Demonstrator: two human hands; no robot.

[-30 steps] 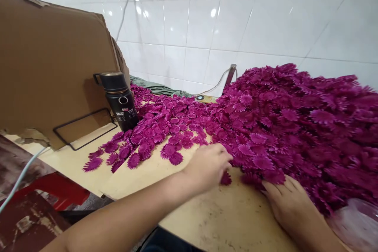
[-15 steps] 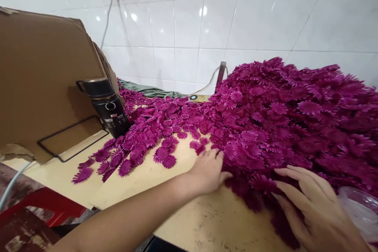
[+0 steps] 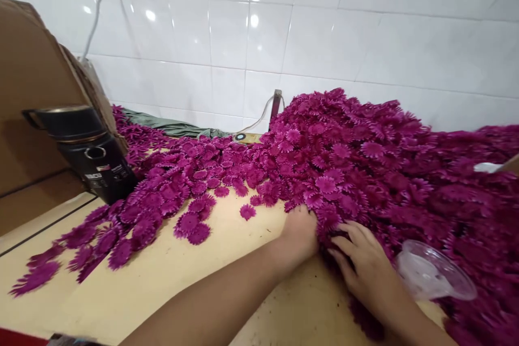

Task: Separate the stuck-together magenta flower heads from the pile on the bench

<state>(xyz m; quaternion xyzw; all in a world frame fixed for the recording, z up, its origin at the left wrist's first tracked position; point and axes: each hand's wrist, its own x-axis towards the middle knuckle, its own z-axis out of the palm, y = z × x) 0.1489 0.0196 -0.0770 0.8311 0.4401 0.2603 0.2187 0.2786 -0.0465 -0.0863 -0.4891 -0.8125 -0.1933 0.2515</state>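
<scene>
Many purple flowers (image 3: 325, 184) heap behind and left of the clear tub (image 3: 461, 282) in the head view. Left of it, the left hand (image 3: 300, 231) and right hand (image 3: 365, 266) touch them, each grip unclear. Probably light, pliable; best pinched near centres.

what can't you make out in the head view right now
In the head view:
- Left hand: fingertips hidden among purple flower pieces.
- Right hand: can't tell whether it grips a piece; its own fingers and the petals block the view.
- Cardboard: cut off by the left edge.
- Black bottle: small print too small and blurred.
</scene>
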